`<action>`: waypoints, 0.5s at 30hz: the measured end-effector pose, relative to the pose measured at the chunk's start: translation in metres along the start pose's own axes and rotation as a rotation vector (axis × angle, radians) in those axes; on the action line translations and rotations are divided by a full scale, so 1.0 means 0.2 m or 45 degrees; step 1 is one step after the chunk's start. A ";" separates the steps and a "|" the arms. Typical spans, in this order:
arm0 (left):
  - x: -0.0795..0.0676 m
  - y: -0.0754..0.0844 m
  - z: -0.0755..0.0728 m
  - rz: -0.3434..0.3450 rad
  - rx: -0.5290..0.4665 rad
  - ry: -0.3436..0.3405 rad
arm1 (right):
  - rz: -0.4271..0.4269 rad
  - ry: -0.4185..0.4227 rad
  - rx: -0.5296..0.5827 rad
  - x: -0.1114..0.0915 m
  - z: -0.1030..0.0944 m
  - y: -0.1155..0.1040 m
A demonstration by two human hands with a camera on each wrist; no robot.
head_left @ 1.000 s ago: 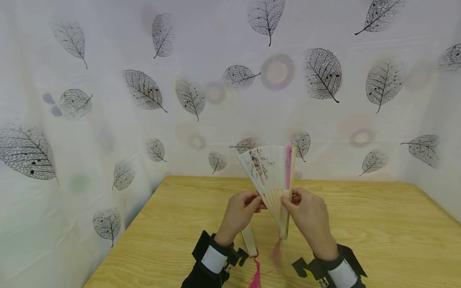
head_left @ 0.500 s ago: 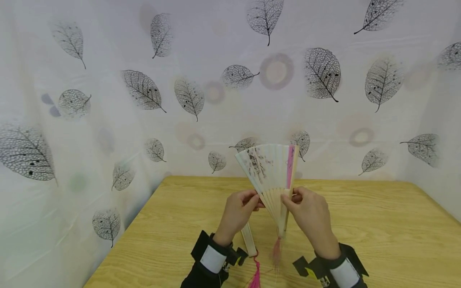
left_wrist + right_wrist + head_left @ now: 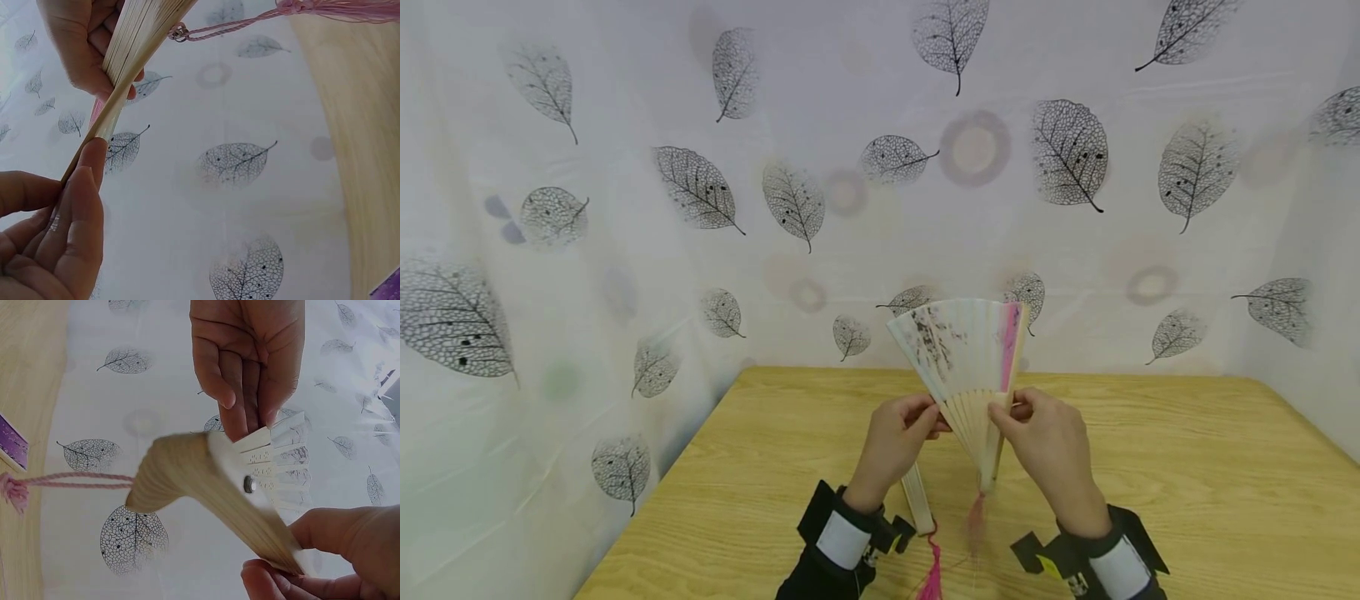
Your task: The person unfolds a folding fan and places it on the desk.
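Note:
A folding fan [image 3: 962, 350] with pale ribs, a pink stripe and a dark printed pattern stands partly spread above the table in the head view. My left hand [image 3: 898, 442] pinches its left outer rib between thumb and fingers. On the other side my right hand [image 3: 1048, 450] grips the stack of ribs still folded together. The metal rivet [image 3: 250, 484] joining the ribs shows in the right wrist view. From the fan's lower end hangs a pale pink tassel [image 3: 976, 521], its cord looped through a small metal ring [image 3: 178, 32] in the left wrist view.
A second, folded fan [image 3: 917, 500] lies on the wooden table [image 3: 737, 500] by my left wrist, with a magenta tassel [image 3: 932, 571]. A leaf-printed curtain [image 3: 850, 250] hangs behind. A purple printed edge [image 3: 12, 447] shows in the right wrist view.
The fan has spread a little wider. My right hand has shifted slightly right with the folded ribs, while my left hand has hardly moved.

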State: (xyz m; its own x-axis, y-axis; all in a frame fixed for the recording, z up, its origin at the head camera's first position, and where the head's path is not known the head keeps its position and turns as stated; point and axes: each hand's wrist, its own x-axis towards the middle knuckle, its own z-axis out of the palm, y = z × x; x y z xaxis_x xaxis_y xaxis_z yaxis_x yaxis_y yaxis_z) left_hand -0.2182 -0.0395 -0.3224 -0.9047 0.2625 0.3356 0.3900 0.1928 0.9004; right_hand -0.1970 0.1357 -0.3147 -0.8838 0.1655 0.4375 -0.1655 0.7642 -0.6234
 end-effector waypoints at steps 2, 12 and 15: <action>-0.01 0.04 0.00 -0.011 0.007 0.003 | 0.001 0.002 -0.005 0.00 0.00 0.00; -0.03 0.09 -0.01 -0.010 0.017 0.021 | 0.020 -0.022 0.000 0.00 -0.02 0.01; -0.03 0.10 -0.01 -0.014 0.020 0.024 | 0.017 -0.017 0.002 0.00 -0.02 0.01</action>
State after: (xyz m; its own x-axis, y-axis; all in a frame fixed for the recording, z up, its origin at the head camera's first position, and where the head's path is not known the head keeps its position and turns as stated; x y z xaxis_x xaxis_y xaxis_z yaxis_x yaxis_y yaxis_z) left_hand -0.2061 -0.0383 -0.3068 -0.9120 0.2425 0.3310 0.3825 0.2108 0.8996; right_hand -0.1959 0.1396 -0.3136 -0.8918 0.1670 0.4204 -0.1545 0.7612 -0.6299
